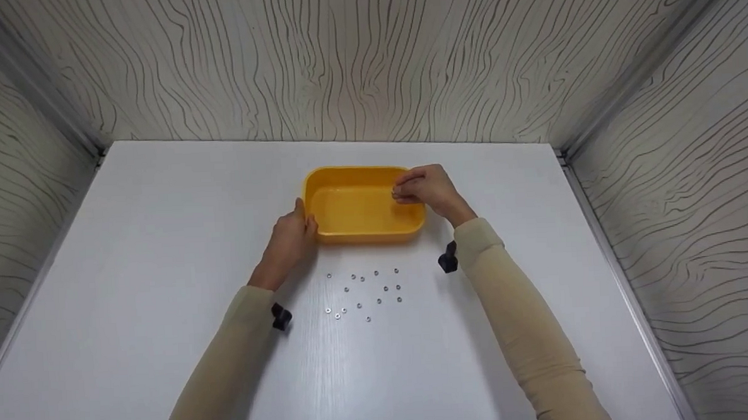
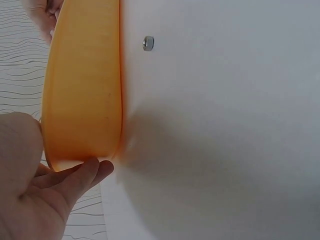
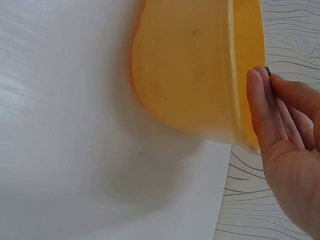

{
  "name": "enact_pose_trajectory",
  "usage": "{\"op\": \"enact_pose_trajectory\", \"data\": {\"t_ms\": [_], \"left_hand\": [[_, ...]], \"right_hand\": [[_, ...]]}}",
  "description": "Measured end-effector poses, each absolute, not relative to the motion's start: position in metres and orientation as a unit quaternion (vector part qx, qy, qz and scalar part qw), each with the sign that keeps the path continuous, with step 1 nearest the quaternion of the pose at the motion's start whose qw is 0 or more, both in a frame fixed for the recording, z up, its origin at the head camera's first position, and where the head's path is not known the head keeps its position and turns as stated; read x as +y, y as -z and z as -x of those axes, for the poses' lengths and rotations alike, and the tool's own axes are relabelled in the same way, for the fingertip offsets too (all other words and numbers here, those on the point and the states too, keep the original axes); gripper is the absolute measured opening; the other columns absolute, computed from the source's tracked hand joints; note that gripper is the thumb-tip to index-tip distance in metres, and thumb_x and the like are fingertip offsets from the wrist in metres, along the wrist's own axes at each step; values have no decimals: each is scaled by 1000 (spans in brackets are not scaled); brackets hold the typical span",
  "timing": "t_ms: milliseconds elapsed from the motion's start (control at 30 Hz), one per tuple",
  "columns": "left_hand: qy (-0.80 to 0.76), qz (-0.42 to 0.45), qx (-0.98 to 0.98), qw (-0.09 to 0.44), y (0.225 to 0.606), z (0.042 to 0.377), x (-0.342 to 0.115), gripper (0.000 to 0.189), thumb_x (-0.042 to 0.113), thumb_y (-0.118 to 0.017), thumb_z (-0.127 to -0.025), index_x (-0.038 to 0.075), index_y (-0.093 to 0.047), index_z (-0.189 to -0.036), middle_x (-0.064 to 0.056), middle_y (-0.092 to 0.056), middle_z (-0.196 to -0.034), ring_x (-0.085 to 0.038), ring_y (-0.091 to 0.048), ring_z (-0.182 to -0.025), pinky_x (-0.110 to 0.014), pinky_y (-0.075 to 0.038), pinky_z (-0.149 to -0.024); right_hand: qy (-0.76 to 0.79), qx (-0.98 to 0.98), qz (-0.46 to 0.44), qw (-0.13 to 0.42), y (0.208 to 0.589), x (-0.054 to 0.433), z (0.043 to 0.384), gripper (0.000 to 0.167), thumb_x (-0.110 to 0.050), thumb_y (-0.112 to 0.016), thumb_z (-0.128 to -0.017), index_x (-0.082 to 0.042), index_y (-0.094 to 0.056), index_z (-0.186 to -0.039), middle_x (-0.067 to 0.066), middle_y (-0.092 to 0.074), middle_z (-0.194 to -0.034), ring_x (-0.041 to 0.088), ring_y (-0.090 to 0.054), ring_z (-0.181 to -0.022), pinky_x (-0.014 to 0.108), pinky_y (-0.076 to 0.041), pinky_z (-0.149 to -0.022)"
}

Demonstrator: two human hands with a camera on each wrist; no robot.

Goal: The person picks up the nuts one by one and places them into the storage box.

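A yellow plastic tub (image 1: 362,237) stands on the white table, its inside facing up in the head view. My left hand (image 1: 289,239) grips the tub's left end, thumb at the rim and fingers against the outer wall, as the left wrist view also shows. Over the tub's right end, my right hand (image 1: 428,187) pinches a small metal nut (image 3: 268,71) between thumb and fingertips. In front of the tub, several hex nuts (image 1: 378,301) lie scattered on the table. One nut (image 2: 148,43) shows close to the tub's long side in the left wrist view.
The white table (image 1: 161,257) ends at a back wall (image 1: 342,66) with a wavy wood-grain pattern. Side walls with metal edging flank it. A black wrist mount (image 1: 282,317) hangs at the left sleeve, another black mount (image 1: 449,258) at the right.
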State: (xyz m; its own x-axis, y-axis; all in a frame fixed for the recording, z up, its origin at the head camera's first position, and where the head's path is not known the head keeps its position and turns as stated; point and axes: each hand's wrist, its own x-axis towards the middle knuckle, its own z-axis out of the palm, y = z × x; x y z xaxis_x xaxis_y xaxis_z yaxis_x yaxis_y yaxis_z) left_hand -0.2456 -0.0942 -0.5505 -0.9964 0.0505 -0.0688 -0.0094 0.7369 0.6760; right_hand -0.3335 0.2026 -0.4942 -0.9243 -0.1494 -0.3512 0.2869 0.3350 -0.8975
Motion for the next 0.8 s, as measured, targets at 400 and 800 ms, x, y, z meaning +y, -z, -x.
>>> {"op": "enact_pose_trajectory", "data": {"t_ms": [400,800], "left_hand": [[-356,-23,934,28,551,245,-92,64,24,-45,-111,-10,-25,-161,-14,-64,-96,-20,-55,-80,-29,-49,-72],[-355,-12,934,28,549,245,-93,63,24,-46,-111,-9,-27,-161,-12,-63,-96,-19,-56,-81,-28,-50,-71]], "right_hand": [[558,814,-5,159,492,206,311,26,-11,-75,-97,3,-72,-119,18,-76,-114,20,-77,-94,32,-64,-88],[436,888,136,57,478,213,259,14,-18,-77,-96,-10,-80,-107,6,-79,-104,20,-72,-93,32,-62,-86]]}}
